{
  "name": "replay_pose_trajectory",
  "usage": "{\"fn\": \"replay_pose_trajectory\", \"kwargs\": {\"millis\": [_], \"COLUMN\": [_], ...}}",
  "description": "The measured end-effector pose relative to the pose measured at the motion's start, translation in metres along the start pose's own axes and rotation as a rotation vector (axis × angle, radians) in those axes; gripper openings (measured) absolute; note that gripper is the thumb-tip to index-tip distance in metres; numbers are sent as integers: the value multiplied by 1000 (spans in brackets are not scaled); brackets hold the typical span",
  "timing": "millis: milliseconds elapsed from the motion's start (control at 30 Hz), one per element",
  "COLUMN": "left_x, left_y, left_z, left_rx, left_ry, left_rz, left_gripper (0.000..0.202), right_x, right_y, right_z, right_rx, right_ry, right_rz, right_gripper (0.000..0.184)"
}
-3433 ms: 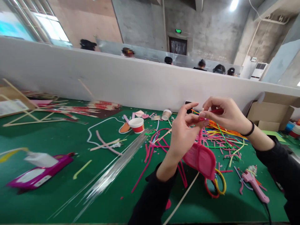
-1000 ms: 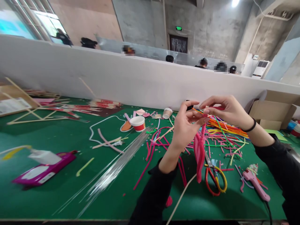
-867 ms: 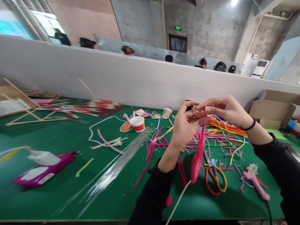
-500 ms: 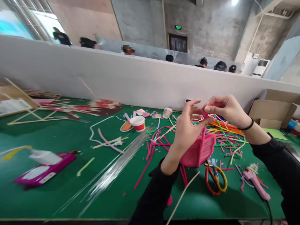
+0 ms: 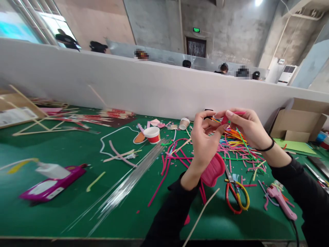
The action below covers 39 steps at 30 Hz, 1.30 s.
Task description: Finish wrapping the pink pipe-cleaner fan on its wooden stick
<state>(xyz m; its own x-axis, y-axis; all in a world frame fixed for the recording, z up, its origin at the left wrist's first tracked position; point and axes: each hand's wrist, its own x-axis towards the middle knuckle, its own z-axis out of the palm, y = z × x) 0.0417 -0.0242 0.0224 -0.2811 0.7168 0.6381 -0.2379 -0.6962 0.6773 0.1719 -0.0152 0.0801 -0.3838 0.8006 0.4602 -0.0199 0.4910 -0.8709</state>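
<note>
My left hand and my right hand are raised over the right half of the table, their fingertips meeting. Between them they pinch a pink pipe cleaner, and its end shows along my right fingers. Below my left palm is a pink shaped piece that looks made of the same fuzzy stems. My left hand hides its upper part, so I cannot tell how it joins the strip. Scissors with one red and one yellow handle lie just to its right.
Loose coloured pipe cleaners are spread behind my hands. A pink glue gun lies at right, near a cardboard box. Left of my arms are a bundle of silvery wires, a paper cup and a purple packet.
The pink shaped piece has turned and now shows a different side, mostly behind my left hand. My right hand has shifted slightly down, with the strip's end more visible.
</note>
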Motion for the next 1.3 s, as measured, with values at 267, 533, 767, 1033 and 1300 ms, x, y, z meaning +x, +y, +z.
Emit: {"fn": "replay_pose_trajectory", "kwargs": {"millis": [267,533,767,1033,1300], "left_x": [-3,2,5,3,5], "left_y": [0,-2,-2,4,7], "left_z": [3,-2,-7,-4,-9], "left_rx": [-5,-238,-241,-4,-192], "left_ry": [47,-202,-329,-149,-400], "left_rz": [12,-149,-286,-224,-339], "left_gripper": [41,45,42,47,53], "right_x": [0,-5,2,-6,-14], "right_y": [23,30,12,9,14], "right_z": [8,2,-20,3,-15], "right_rx": [299,336,11,-156,106], "right_ry": [126,104,37,192,-6], "right_rz": [44,-12,-153,-144,-39], "right_gripper": [30,27,26,37,23]}}
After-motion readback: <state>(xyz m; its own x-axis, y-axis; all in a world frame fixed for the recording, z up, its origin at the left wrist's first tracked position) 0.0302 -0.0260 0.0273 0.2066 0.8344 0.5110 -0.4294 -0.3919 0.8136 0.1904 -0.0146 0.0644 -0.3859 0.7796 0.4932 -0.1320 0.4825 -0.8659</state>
